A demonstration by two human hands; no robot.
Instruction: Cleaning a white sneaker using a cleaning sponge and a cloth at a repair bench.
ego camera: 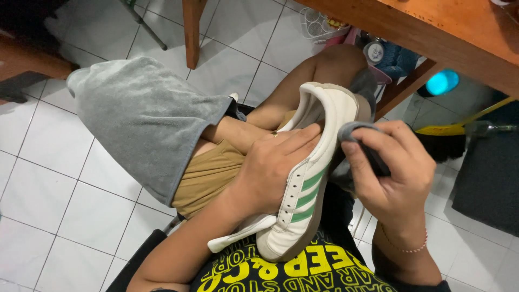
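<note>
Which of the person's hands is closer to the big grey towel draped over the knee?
Left. The left hand grips the white sneaker right beside the grey towel; the right hand, holding a small grey cloth, is beyond the shoe.

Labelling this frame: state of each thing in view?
White sneaker: on its side in the lap, laces out, tongue loose.
Left hand: gripping the sneaker.
Right hand: pinching the grey cloth.
Grey cloth: bunched against the sneaker.
Grey towel: draped over the knee.
</note>
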